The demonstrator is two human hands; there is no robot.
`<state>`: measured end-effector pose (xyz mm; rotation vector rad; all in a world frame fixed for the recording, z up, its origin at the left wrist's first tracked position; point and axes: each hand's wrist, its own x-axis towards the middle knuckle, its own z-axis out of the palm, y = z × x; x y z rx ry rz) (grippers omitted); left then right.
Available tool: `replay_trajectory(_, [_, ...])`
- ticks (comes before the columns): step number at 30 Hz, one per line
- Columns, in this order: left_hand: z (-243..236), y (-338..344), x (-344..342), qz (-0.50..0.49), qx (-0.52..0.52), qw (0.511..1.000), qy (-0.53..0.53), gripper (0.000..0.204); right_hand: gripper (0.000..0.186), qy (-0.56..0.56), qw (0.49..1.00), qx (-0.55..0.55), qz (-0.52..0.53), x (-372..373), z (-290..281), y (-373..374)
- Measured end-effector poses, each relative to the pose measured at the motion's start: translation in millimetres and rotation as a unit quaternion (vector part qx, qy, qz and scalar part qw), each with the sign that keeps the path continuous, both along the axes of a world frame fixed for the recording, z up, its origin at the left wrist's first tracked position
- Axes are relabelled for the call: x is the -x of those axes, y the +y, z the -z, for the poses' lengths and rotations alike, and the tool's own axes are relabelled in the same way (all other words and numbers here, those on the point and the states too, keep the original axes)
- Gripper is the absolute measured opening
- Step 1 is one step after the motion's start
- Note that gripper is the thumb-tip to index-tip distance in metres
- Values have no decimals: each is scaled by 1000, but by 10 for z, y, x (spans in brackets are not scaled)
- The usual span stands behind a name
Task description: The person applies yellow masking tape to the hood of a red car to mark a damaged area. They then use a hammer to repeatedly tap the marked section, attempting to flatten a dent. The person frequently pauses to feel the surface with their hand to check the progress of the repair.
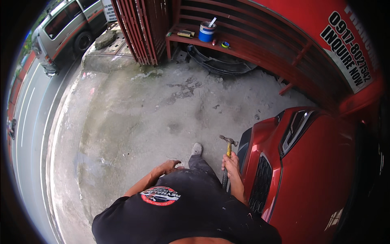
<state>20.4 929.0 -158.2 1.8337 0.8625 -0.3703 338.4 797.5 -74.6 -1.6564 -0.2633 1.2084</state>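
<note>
In my right hand (231,163) is a hammer (228,143), gripped around its yellow and dark handle. Its metal head points up and away from me, a short distance from the front bumper of a red car (313,175). The car stands close along my right side. My left hand (170,166) hangs in front of my body near my leg, holding nothing that I can see, its fingers loosely bent and a little apart. A grey shoe (196,149) of mine shows on the concrete between the hands.
Ahead, a red slatted bench (260,55) carries a blue can (206,32) with a pale tool in it, a roll of tape (225,44) and small items. A black curved car part (219,63) lies underneath. A van (67,28) stands by the road at far left.
</note>
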Motion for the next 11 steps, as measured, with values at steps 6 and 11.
replay_trajectory(6, [1082, 1419, 816, -615, 124, 764, 150, 70, 39, -79, 988, -79, -102, -1240, -554, 2751])
replay_trajectory(11, [1312, 2304, 751, -548, 84, 789, 263, 63, 59, -424, 852, 97, -291, -2210, 208, 4217])
